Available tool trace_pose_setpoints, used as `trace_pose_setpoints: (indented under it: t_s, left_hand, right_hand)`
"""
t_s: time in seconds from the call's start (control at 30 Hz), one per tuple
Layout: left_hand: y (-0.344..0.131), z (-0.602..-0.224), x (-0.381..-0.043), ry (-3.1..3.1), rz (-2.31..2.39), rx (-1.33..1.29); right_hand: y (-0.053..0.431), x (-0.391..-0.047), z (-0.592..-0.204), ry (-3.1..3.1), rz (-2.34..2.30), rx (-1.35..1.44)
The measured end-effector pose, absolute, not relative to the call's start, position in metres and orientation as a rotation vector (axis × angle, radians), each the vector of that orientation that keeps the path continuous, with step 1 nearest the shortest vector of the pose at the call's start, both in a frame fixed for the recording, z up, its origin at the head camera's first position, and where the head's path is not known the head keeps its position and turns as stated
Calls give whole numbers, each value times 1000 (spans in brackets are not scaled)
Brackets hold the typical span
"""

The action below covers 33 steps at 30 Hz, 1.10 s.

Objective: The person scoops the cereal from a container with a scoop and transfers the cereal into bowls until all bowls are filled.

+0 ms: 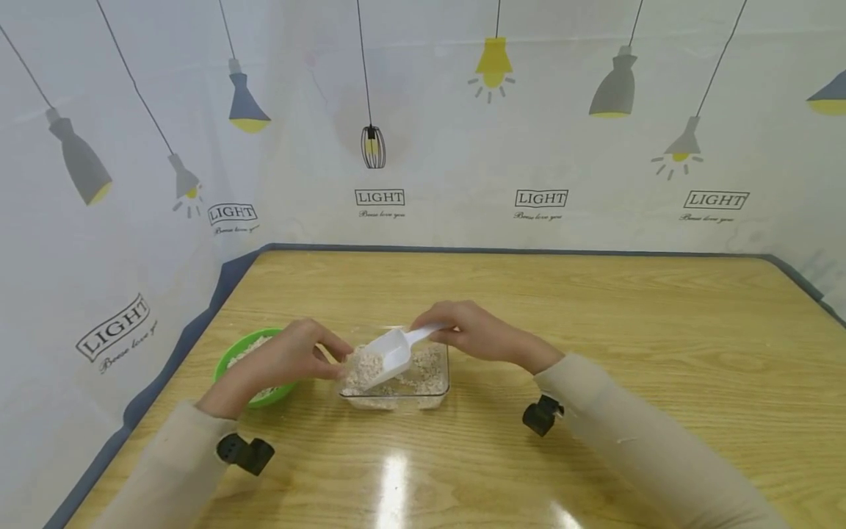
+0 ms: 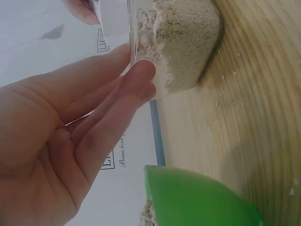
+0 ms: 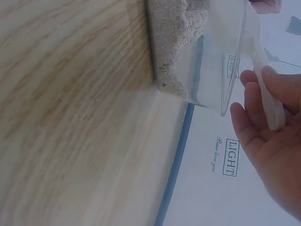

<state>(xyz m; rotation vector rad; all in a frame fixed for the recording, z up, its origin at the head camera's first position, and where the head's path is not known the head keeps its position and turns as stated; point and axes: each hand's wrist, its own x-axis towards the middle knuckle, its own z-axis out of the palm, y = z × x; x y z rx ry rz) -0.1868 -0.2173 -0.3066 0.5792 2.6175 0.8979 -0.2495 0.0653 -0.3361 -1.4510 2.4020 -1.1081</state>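
My right hand [image 1: 472, 330] grips the handle of a white plastic scoop [image 1: 396, 351], with the thumb lying along it in the right wrist view. The scoop's bowl tilts down to the left and touches oatmeal [image 1: 363, 367] inside a clear rectangular container [image 1: 396, 397]. At the container's left side, my left hand [image 1: 294, 353] holds the rim between thumb and fingertips. The left wrist view shows those fingertips [image 2: 141, 73] against the transparent wall, with pale flakes heaped behind it. Flakes lie lower on the container's right side.
A green bowl [image 1: 274, 397] of pale flakes stands just left of the container, partly under my left forearm. A few crumbs dot the wooden table [image 1: 595, 316]. A white sheet printed with lamps [image 1: 449, 147] hangs behind the table's far edge.
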Motion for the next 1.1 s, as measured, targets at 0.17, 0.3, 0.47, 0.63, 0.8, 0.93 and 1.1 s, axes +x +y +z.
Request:
trace_pose_setpoints:
  t_s: [0.17, 0.3, 0.47, 0.63, 0.8, 0.93, 1.1]
  left_hand:
    - [-220, -307, -187, 2621, 875, 616]
    - [-223, -308, -188, 2612, 865, 655]
    - [-225, -306, -187, 2618, 849, 681]
    - [-229, -303, -186, 2612, 854, 676]
    - [-235, -297, -185, 2619, 882, 661]
    - [-244, -295, -185, 2672, 854, 644]
    - [-260, -291, -183, 2722, 838, 658]
  right_hand:
    - [69, -251, -336, 2409, -1147, -1435]
    - [71, -253, -335, 2421, -1163, -1426]
    - [75, -253, -331, 2414, -1204, -1402]
    - [76, -254, -327, 2406, -1264, -1402]
    - [73, -256, -325, 2380, -1305, -1395]
    - [70, -258, -321, 2367, -1324, -1413]
    - [61, -260, -315, 2345, -1329, -1409]
